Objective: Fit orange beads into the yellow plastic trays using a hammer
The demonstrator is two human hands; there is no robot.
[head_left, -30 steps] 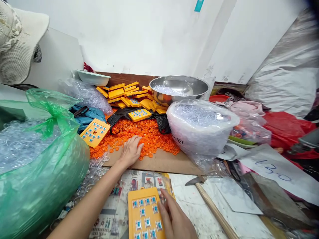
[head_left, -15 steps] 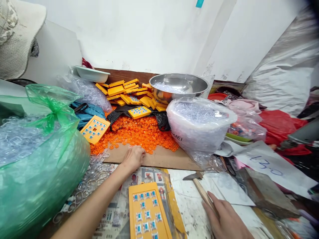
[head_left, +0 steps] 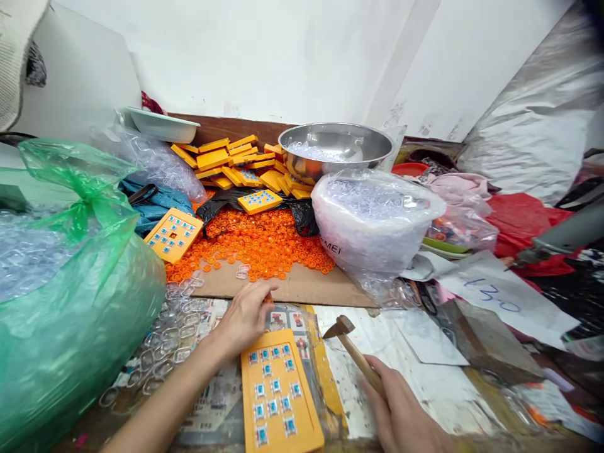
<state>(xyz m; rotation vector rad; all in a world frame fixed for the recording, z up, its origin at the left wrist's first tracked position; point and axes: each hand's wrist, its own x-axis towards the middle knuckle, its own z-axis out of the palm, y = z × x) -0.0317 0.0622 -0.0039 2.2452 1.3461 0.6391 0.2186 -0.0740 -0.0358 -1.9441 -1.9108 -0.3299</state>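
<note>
My left hand is closed in a pinch, with a bit of a small orange plastic piece showing at the fingertips. It is just above the top edge of a yellow tray, which has rows of small clear pieces with blue centres set in it. My right hand is wrapped round the wooden handle of a small hammer, whose metal head is to the right of the tray. Beyond my left hand lies a heap of loose orange pieces on a cardboard sheet.
A green bag of clear pieces bulges at left, with loose clear rings beside it. A white bag and a steel bowl stand behind on the right. Stacked yellow trays sit at the back. A grey block lies right.
My left hand has drawn back from the orange heap toward the yellow tray, an orange bit now showing in its fingers. My right hand has shifted left with the hammer, its head raised.
</note>
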